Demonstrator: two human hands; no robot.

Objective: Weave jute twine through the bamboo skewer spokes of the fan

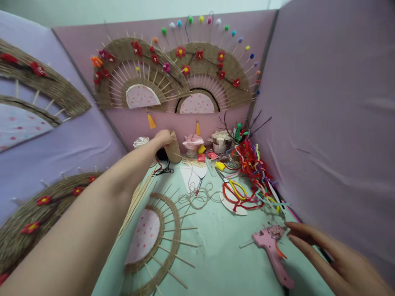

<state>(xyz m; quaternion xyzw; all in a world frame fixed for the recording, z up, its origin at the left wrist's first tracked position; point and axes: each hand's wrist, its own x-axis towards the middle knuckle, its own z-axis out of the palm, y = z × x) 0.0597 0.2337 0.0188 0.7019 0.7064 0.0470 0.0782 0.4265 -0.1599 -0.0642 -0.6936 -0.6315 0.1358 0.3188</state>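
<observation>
My left arm stretches to the back of the table, where my left hand is closed on a brown spool of twine. Its fingers are partly hidden behind the spool. At the lower right, my right hand hovers with fingers apart and holds nothing I can see. Just left of it lies a pink hot glue gun. A half-made woven fan of sticks and twine, with a dotted half-circle centre, rests on the table in front of me. Loose twine is coiled beyond it.
Scissors with red and yellow handles lie on a white paper piece. Tangled coloured pipe cleaners stand at the back right. Thin sticks lie at the left. Finished fans hang on the panels around the table.
</observation>
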